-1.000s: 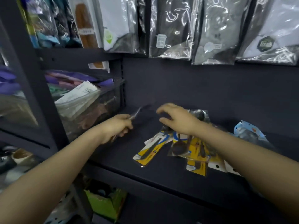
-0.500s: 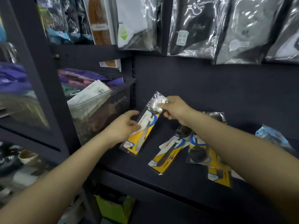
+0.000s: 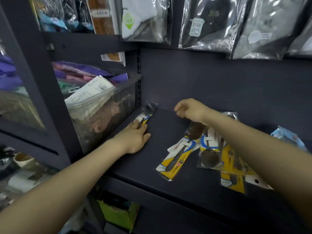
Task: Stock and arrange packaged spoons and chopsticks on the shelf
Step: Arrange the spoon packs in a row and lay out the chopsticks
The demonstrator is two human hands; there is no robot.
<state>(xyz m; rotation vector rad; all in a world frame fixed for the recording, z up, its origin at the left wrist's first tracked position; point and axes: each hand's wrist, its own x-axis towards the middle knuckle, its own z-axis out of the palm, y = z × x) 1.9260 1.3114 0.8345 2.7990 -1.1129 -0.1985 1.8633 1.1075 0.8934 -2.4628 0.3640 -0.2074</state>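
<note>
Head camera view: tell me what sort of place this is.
Probably a small shop's stockroom or sales aisle: a dark metal shelf, carded packaged spoons lying on it, and bagged goods hanging above.

Dark shelf [image 3: 168, 166] carried one spoon pack [image 3: 146, 114] at its left wall under my fingers, other spoon packs [image 3: 207, 152] piled right.
</note>
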